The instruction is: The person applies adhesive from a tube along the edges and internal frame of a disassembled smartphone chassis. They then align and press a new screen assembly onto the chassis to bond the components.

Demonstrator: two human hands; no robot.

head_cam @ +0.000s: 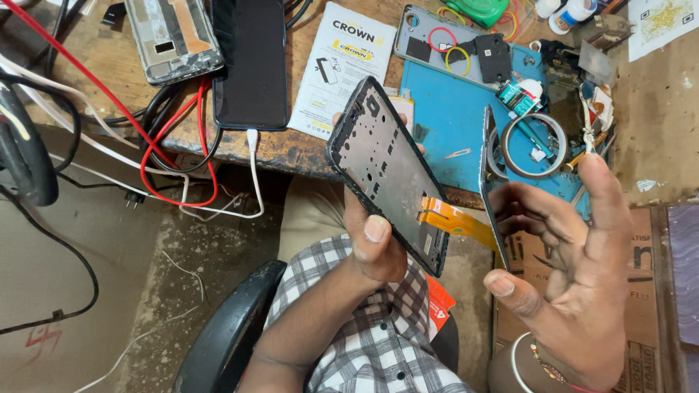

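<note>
Left hand [375, 244] grips a dark phone frame [386, 171], thumb pressed on its inner face near the lower edge, fingers wrapped behind; frame tilted, held over the lap just in front of the bench edge. Right hand [575, 269] holds a thin display panel [489, 182] seen almost edge-on, fingers spread wide, the panel resting against fingertips and thumb, a loose grasp. An orange flex ribbon [455, 220] runs between frame and panel, joining the two. Frame and panel near each other, not touching apart from the ribbon. On the wooden bench [291, 149]: a blue work mat [448, 124] behind the frame, a roll of tape [535, 145] and a small glue tube [518, 94] on the mat, a grey back cover [429, 36] with coloured rubber bands, a black phone [251, 62] plugged to a white cable [255, 175], a stripped phone chassis [172, 36] to its left, a printed white packet [342, 69]. Red and black wires [175, 149] hang off the bench edge. Checked sleeve on left arm; bracelet on right wrist.
</note>
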